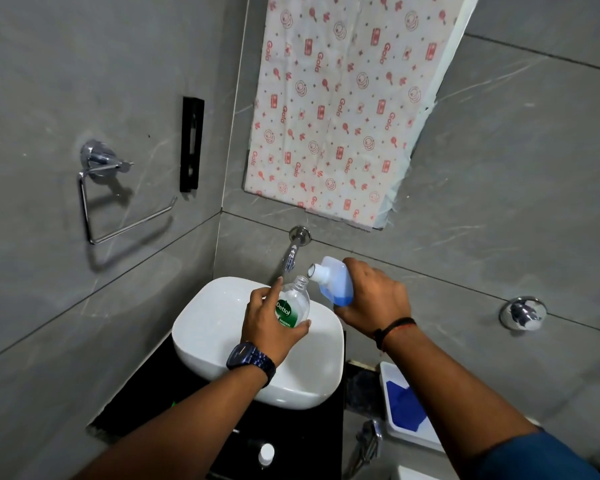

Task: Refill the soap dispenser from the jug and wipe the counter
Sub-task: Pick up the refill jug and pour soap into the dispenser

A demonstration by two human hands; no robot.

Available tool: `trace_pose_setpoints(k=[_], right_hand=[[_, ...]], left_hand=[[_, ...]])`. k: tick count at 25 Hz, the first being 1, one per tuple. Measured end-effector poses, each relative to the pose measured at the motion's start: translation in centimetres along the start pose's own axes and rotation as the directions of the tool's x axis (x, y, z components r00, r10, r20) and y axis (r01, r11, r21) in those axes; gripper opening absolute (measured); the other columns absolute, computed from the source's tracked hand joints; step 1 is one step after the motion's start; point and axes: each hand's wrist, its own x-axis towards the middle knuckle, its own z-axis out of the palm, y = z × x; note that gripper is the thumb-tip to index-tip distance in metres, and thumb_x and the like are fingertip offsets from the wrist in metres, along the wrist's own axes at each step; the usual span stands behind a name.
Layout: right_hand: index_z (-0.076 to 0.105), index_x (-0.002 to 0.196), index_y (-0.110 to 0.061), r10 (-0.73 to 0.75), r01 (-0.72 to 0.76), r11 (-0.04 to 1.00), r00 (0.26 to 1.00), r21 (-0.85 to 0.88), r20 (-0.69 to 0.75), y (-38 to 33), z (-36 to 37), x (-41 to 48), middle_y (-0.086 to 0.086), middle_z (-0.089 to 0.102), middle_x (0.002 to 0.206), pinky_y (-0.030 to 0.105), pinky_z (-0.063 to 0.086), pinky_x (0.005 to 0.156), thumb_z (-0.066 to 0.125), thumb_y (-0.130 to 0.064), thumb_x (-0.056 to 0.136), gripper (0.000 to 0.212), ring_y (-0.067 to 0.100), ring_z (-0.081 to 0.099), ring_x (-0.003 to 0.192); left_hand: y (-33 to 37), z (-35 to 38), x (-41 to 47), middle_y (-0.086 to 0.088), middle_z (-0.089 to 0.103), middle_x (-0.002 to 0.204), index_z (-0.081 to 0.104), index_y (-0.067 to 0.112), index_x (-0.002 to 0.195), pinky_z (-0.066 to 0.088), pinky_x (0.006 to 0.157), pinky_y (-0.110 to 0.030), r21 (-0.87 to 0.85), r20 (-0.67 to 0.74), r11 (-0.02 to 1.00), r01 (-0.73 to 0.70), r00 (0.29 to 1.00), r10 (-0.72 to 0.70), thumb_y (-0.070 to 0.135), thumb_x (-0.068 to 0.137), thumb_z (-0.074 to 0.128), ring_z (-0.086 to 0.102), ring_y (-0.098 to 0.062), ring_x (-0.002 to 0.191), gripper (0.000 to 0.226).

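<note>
My left hand (269,322) grips a clear soap dispenser bottle (293,303) with a green Dettol label, held over the white basin (219,327); its neck is open, with no pump on it. My right hand (374,299) holds a translucent jug (336,282) of blue liquid, tilted with its open white spout just above and to the right of the bottle's neck. No liquid is visibly flowing. A white cap or pump top (266,453) lies on the black counter (142,393) in front of the basin. A blue cloth (404,405) lies in a white tray (390,375) at the right.
A chrome tap (293,251) juts from the grey tiled wall above the basin. A chrome towel holder (97,188) hangs on the left wall, a round chrome valve (522,313) on the right wall. Patterned paper (333,109) covers the mirror area.
</note>
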Motion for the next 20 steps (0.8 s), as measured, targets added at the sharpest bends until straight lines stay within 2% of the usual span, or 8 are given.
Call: trace_pose_setpoints(k=[5,9,15,20], right_hand=[[0.055,0.106,-0.016,-0.031,0.031,0.999,1.0,-0.034,-0.001,0.2,-0.5,0.3,0.006,0.067,0.091,0.032,0.047,0.056,0.08,-0.031,0.058,0.056,0.031,0.063,0.074],[0.056,0.106,-0.013,-0.04,0.04,0.998,0.999,-0.054,-0.008,0.4,-0.9,0.4,0.009,0.068,0.091,0.036,0.051,0.058,0.082,-0.028,0.057,0.057,0.032,0.064,0.074],[0.057,0.108,-0.011,-0.047,0.048,0.996,0.999,-0.074,0.015,0.4,-1.6,0.4,0.012,0.069,0.095,0.04,0.054,0.064,0.084,-0.026,0.058,0.06,0.034,0.065,0.078],[0.057,0.109,-0.01,-0.051,0.054,0.995,0.998,-0.08,0.04,0.2,-1.8,0.5,0.012,0.069,0.095,0.041,0.055,0.066,0.085,-0.026,0.057,0.06,0.033,0.065,0.079]], left_hand=[[0.7,0.0,0.2,-0.004,0.047,0.12,0.04,0.028,0.136,0.05,0.086,-0.029,0.005,0.006,1.0,-0.017,1.0,0.017,0.038,0.053,0.085,0.054,-0.024,0.105,0.095],[1.0,0.0,0.2,-0.004,0.047,0.119,0.039,0.03,0.136,0.047,0.08,-0.025,0.018,0.007,0.999,-0.026,1.0,0.026,0.04,0.053,0.085,0.055,-0.024,0.104,0.095],[1.4,0.0,0.3,-0.005,0.046,0.121,0.04,0.028,0.135,0.052,0.085,-0.032,0.03,0.03,0.999,-0.027,0.999,0.026,0.04,0.054,0.084,0.054,-0.025,0.106,0.094],[1.6,0.0,0.2,-0.004,0.046,0.122,0.04,0.027,0.136,0.052,0.086,-0.033,0.03,0.039,0.999,-0.025,0.999,0.023,0.041,0.054,0.084,0.054,-0.024,0.107,0.094]])
